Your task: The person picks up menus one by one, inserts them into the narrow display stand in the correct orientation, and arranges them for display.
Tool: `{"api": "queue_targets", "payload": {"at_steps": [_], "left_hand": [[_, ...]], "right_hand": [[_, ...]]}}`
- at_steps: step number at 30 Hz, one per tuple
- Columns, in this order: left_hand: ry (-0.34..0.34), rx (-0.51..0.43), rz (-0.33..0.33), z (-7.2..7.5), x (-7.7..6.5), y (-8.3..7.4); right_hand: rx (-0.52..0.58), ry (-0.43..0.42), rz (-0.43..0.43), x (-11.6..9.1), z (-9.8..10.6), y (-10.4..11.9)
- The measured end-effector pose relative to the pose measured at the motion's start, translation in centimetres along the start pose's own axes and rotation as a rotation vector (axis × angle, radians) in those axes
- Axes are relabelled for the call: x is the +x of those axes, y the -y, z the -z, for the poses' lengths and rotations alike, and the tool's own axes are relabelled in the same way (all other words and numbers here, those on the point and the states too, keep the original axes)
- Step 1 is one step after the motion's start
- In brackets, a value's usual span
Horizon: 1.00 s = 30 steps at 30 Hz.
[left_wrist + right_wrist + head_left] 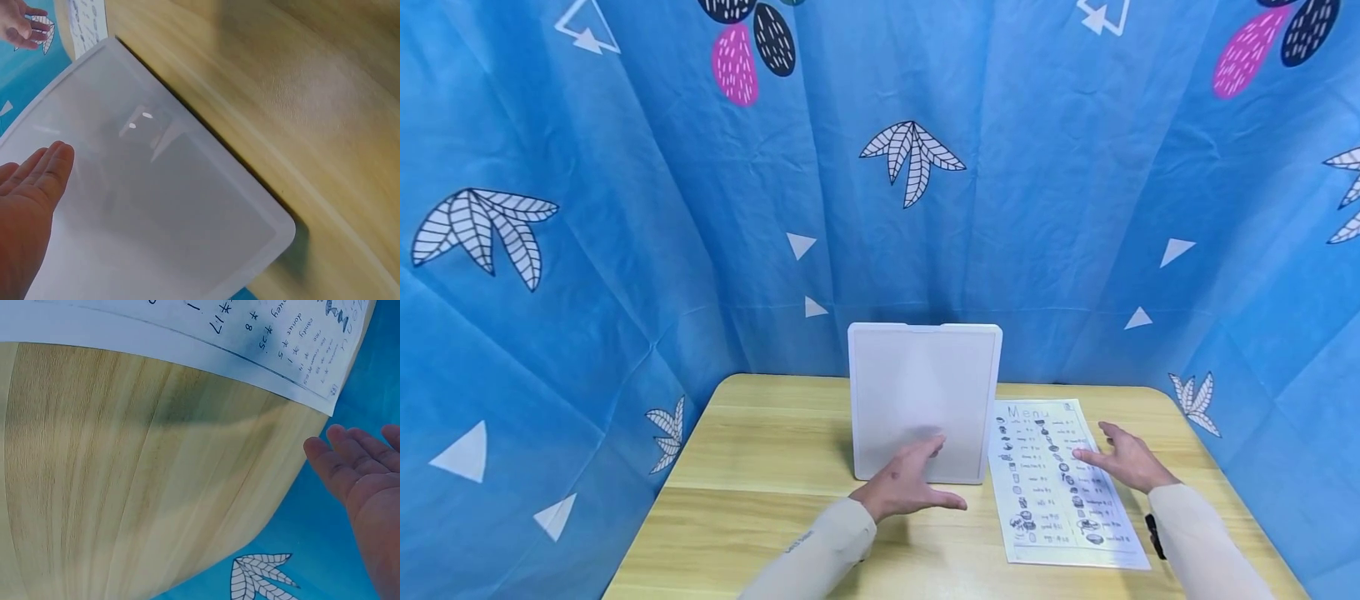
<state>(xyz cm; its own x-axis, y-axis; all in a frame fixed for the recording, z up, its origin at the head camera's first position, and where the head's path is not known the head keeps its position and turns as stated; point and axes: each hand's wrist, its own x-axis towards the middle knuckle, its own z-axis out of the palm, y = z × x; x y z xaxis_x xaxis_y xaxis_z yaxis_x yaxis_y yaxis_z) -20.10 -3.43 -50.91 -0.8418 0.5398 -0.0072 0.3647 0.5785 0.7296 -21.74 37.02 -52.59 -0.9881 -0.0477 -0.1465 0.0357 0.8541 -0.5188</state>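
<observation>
A white board (925,383) with a raised rim stands upright near the back of the table. In front of its lower part is my left hand (906,483), fingers extended and thumb out to the side, holding nothing. The left wrist view shows those straight fingers (53,172) before the board's glossy face (169,187). To the right of the board lies a paper sheet headed "Menu" (1045,483), with rows of small drawings and handwritten prices. Over the sheet's right edge hovers my right hand (1127,461), spread and holding nothing.
Pale wood tabletop (752,467) with rounded back corners carries the board and sheet. Blue curtains (1045,208) with leaf and triangle prints hang behind it and on both sides. A dark band (1154,536) shows at my right wrist.
</observation>
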Motion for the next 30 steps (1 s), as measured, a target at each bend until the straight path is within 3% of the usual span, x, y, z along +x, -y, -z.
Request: {"api": "queue_targets", "payload": {"at_steps": [30], "left_hand": [[-0.018,-0.026,-0.018,-4.2,1.6,-0.1]], "right_hand": [[0.056,0.031,-0.056,0.1,-0.9,-0.9]]}}
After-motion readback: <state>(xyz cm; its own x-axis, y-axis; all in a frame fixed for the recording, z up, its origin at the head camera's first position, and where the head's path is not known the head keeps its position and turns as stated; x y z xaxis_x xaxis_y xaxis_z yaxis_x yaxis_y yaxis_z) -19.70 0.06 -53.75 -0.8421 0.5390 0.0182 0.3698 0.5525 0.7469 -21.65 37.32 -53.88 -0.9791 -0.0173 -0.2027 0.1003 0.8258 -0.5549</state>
